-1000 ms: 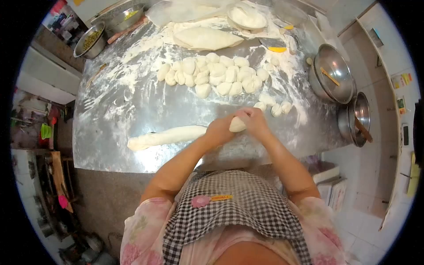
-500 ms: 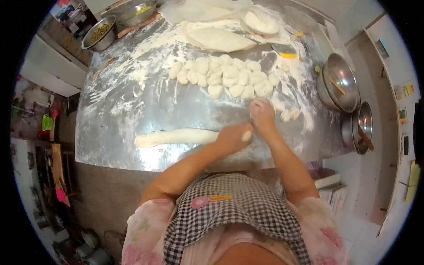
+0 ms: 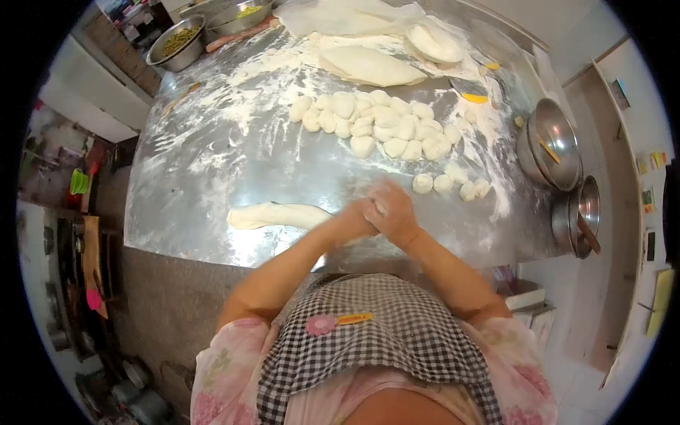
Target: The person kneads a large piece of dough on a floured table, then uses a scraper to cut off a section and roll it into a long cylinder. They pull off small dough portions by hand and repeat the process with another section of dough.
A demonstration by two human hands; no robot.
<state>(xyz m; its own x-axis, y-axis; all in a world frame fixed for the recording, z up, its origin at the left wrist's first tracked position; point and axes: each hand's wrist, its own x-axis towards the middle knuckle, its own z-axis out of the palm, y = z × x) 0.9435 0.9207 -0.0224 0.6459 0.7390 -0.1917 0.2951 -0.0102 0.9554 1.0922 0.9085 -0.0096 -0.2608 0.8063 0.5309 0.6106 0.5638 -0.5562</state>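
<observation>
A long dough roll (image 3: pixel 273 214) lies on the metal table, and its right end runs into my left hand (image 3: pixel 354 221), whose fingers are closed round it. My right hand (image 3: pixel 393 216) meets the left one, with a bit of pale dough showing between them; its fingers are blurred by motion. Beyond the hands lies a cluster of small dough pieces (image 3: pixel 386 122). Several more pieces (image 3: pixel 443 183) sit apart, to the right of my hands.
Flour and a large flat dough (image 3: pixel 368 65) lie toward the far side, near a yellow-edged scraper (image 3: pixel 473 97). Metal bowls (image 3: pixel 556 145) stand at the right edge. A bowl of green filling (image 3: pixel 177 48) is at the far left corner.
My right hand has come back from beside the dough pieces to my left hand. One more piece lies near the cluster's lower right. The view has shifted slightly.
</observation>
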